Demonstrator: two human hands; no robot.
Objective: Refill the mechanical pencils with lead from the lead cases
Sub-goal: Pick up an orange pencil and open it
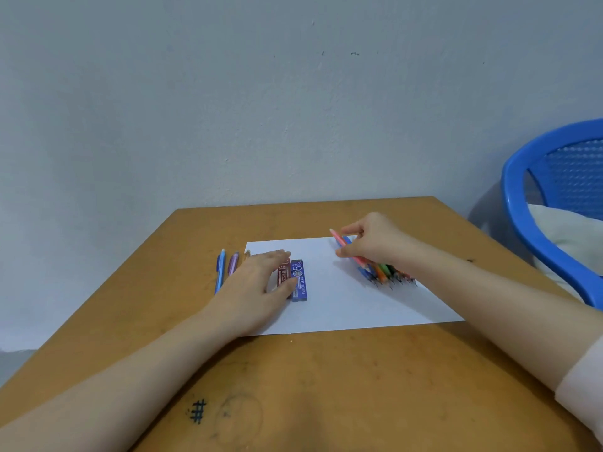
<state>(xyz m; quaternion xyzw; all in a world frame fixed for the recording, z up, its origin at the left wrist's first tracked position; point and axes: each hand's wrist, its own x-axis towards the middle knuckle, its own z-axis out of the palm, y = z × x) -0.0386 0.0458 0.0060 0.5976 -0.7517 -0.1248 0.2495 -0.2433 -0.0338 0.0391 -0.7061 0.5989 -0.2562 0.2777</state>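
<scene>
A pink pencil (341,242) is pinched in the right hand (373,239) and raised off the row of pencils (386,272) at 3 o'clock on the paper (342,305). The left hand (257,285) is laid with near-straight fingers over the red lead case (283,271) at 9 o'clock, the blue lead case (299,280) touching it. No case is seen opened and no lead is visible, so refilling is judged barely begun; whether the blue pencil (221,270) and purple pencil (233,263) off the sheet at 9 o'clock are done cannot be told.

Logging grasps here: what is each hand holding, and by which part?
Right hand pinches the pink mechanical pencil mid-barrel; left hand rests flat on the red lead case.
</scene>
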